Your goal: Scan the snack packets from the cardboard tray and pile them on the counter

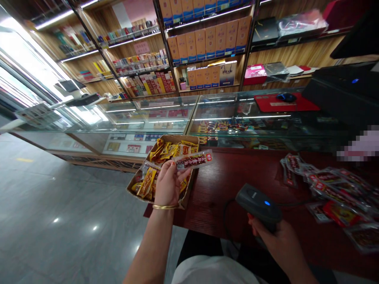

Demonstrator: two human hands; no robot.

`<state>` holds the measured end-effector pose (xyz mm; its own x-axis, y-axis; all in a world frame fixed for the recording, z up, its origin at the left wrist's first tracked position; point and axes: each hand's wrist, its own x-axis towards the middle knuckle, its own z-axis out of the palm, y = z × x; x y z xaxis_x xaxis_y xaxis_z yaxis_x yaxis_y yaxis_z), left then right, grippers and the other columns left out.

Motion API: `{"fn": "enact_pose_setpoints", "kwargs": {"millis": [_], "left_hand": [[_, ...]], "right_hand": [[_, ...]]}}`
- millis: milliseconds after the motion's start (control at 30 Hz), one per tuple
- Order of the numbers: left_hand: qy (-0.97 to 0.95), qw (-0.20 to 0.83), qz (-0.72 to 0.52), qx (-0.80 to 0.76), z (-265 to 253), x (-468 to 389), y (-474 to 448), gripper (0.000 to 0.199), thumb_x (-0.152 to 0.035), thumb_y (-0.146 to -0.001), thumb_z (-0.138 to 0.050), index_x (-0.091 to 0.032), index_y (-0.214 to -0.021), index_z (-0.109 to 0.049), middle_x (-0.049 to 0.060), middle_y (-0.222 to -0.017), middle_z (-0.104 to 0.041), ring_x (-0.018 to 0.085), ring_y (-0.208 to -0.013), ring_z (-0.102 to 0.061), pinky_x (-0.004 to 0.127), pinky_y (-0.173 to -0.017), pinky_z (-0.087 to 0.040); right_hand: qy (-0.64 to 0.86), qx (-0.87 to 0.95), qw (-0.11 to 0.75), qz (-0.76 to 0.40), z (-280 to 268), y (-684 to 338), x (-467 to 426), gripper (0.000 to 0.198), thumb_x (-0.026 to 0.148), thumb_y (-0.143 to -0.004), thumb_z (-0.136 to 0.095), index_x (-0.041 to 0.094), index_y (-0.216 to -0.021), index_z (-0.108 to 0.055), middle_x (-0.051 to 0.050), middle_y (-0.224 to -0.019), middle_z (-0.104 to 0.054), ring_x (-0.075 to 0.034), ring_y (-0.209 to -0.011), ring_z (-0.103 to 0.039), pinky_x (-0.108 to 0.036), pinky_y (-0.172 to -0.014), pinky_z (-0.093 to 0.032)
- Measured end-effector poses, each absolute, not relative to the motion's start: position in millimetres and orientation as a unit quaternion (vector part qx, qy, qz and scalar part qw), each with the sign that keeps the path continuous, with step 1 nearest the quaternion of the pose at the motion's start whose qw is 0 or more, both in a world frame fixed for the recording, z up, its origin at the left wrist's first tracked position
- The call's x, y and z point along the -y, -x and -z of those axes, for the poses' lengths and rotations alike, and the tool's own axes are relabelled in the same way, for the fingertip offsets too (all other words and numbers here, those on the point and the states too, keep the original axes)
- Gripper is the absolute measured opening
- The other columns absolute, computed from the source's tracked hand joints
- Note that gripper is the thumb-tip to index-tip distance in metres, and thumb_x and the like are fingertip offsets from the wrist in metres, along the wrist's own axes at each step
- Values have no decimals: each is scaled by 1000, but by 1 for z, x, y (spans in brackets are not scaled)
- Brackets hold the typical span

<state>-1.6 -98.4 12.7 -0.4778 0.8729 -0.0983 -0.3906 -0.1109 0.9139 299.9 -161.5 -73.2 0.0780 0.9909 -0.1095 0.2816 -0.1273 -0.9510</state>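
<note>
Pinched in my left hand (169,183) is a long clear snack packet (194,159) with dark red contents and a red label at one end. That hand is above an open cardboard box (189,139) of yellow snack packets (148,183), at the left end of the dark red table. My right hand (274,238) is wrapped around the handle of a black barcode scanner (257,203) with a blue light lit on top. A black cable runs from it over the table. To the right of the scanner lies a loose pile of similar snack packets (334,187).
A glass display counter (166,103) borders the table's far side. On it are a red mouse pad (263,103) with a black mouse (286,97), and dark equipment at the right. Shelves with orange boxes (210,39) stand behind. Grey tiled floor (74,213) lies left.
</note>
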Motion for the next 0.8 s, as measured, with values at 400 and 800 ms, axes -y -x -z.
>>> {"fn": "enact_pose_setpoints", "kwargs": {"millis": [400, 800], "left_hand": [[-153, 562, -684, -439, 52, 101, -72, 29, -31, -88, -72, -18, -113, -77, 12, -125, -74, 21, -102, -74, 45, -108, -52], [-139, 519, -730, -423, 79, 99, -85, 26, -38, -87, -74, -19, -106, -74, 10, -123, -74, 23, -108, -73, 46, -108, -51]], "right_hand": [[593, 551, 390, -439, 65, -296, 162, 32, 50, -78, -73, 19, -76, -81, -7, -64, -79, -26, -58, -74, -30, -56, -58], [597, 568, 367, -431, 64, -287, 166, 36, 51, -84, -68, 17, -79, -80, -6, -61, -76, -23, -54, -70, -28, -54, -54]]}}
